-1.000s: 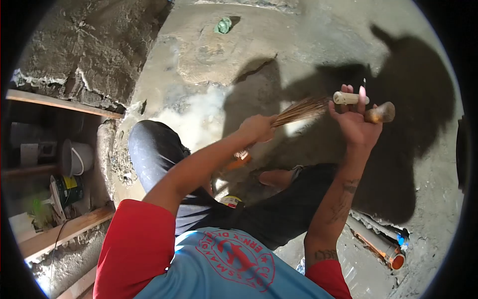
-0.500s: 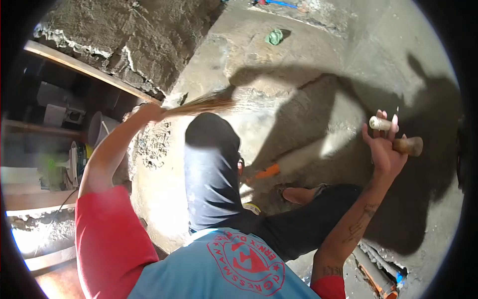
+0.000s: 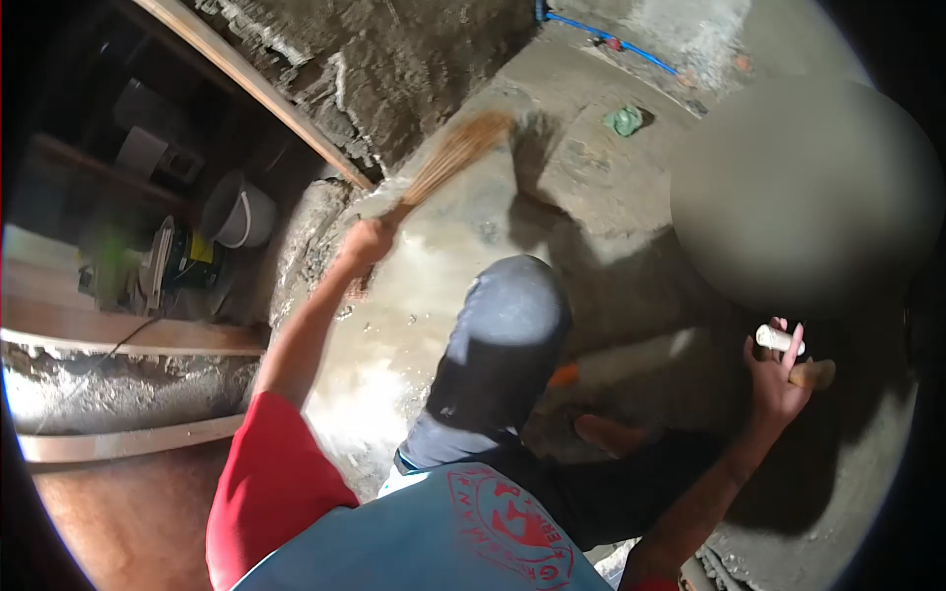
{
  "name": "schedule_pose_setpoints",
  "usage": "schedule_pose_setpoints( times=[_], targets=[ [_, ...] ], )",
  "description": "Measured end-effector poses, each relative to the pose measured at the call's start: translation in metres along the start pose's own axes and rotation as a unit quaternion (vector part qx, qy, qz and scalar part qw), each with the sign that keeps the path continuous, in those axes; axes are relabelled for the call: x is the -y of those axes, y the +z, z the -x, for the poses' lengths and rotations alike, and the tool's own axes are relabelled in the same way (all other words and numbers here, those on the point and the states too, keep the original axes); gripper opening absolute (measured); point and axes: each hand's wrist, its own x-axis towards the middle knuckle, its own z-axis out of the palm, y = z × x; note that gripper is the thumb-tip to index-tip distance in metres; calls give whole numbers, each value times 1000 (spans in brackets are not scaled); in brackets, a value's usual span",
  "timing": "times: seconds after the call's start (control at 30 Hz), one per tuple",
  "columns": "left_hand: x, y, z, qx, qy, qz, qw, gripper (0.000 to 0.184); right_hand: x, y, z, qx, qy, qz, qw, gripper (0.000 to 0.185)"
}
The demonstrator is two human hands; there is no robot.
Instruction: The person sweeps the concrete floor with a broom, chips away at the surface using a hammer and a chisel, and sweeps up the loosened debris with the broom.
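Note:
My left hand (image 3: 368, 241) is closed round the bound end of a straw hand broom (image 3: 458, 153), whose bristles fan out over the wet concrete floor (image 3: 434, 241) near the rough wall. My right hand (image 3: 777, 386) is raised at the right, palm up. Between its fingers sit a short whitish cylinder (image 3: 778, 340) and a brown, wooden-looking handle (image 3: 816, 373). What these two belong to I cannot make out. An orange-ended pale pipe-like object (image 3: 565, 375) lies on the floor beyond my bent knee.
A crumpled green bag (image 3: 624, 121) lies on the floor toward the far wall, near a blue pipe (image 3: 611, 34). On the left, a wooden board (image 3: 256, 94) edges a dark opening holding a white bucket (image 3: 239, 212). A rough cement wall (image 3: 394, 59) rises behind.
The view has shifted. My left hand has swung the broom, so the bristles now point up and away along the wall base. My right hand still holds the same two items.

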Motion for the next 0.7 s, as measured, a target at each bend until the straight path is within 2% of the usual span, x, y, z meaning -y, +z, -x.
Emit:
schedule_pose_setpoints(
  times=[0.03, 0.07, 0.13, 0.2, 0.27, 0.33, 0.4, 0.47, 0.53, 0.6, 0.7],
  targets=[
    [-26, 19, 5, -12, -56, -33, 998, 47, 1, -3, 0, 20, 2, 4, 1000, 62],
    [-46, 26, 12, 17, -87, -26, 996, 47, 7, -14, -9, 43, 17, 8, 999, 63],
    [-48, 44, 24, 36, -131, -27, 990, 43, 11, -20, -12, 61, 33, 18, 997, 64],
    [-16, 50, 44, 85, -192, -34, 977, 40, 9, -13, -8, 57, 39, 27, 997, 64],
    [21, 42, 74, 82, -293, -54, 951, 35, 5, -5, 0, 38, 34, 24, 998, 64],
    [39, 17, 111, 60, -311, -106, 943, 35, -2, 10, 13, 17, 33, 25, 999, 63],
    [72, 0, 138, 79, -374, -104, 918, 36, -4, 13, 14, 2, 19, 26, 999, 61],
    [66, -36, 161, 94, -372, -91, 919, 36, -3, 15, 17, -2, 18, 25, 1000, 60],
    [36, -75, 186, 56, -329, -78, 940, 39, -4, 18, 19, -5, 11, 18, 1000, 59],
    [42, -77, 190, 47, -334, -114, 934, 35, -6, 21, 22, -14, 6, 18, 1000, 58],
    [35, -74, 185, -7, -276, -121, 954, 30, -4, 18, 19, -3, 20, 22, 1000, 58]
  ],
)
